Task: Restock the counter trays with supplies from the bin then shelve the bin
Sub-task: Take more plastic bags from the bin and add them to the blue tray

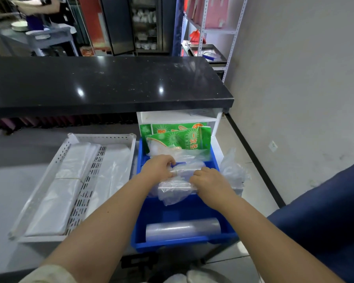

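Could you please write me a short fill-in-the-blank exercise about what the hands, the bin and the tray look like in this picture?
1. Both hands, left hand and right hand, grip a bundle of clear plastic bags over the ____ bin.
2. The roll of clear film lies at the bin's ____ end.
3. The white tray sits to the ____ of the bin.
4. The packets behind the hands are ____.

Missing words: blue; near; left; green

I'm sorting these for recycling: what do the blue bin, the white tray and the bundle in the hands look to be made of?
Blue bin: looks like rigid moulded plastic, smooth with a slight sheen.
White tray: probably hard plastic with punched holes; painted metal can't be ruled out.
Bundle gripped by the left hand and right hand: thin clear plastic film, crinkled and see-through.
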A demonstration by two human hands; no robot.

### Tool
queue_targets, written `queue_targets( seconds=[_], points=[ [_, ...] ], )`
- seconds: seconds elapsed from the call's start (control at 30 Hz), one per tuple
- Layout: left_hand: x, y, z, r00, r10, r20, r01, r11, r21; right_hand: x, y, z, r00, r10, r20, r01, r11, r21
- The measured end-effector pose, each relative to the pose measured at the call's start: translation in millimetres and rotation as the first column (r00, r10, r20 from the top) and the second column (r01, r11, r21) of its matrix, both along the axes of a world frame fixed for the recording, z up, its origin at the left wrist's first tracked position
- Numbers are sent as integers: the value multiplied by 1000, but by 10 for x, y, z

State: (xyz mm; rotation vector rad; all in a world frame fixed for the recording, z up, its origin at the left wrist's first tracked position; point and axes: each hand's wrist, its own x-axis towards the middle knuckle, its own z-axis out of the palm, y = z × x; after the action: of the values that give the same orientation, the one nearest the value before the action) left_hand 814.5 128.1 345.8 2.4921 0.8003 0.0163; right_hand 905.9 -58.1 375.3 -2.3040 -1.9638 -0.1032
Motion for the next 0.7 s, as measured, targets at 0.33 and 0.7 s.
queue_targets(
  seconds=[0.33, 0.7],
  points=[
    [-494, 153, 379, 906, 108, 408, -63, 990, -124, 8, 606, -19, 998, 23, 67, -15, 993, -121],
    [-521, -168, -72, 995, -55, -85, 75, 964, 255, 20, 663, -413, 954, -150, -259, 68, 951, -300]
  ],
)
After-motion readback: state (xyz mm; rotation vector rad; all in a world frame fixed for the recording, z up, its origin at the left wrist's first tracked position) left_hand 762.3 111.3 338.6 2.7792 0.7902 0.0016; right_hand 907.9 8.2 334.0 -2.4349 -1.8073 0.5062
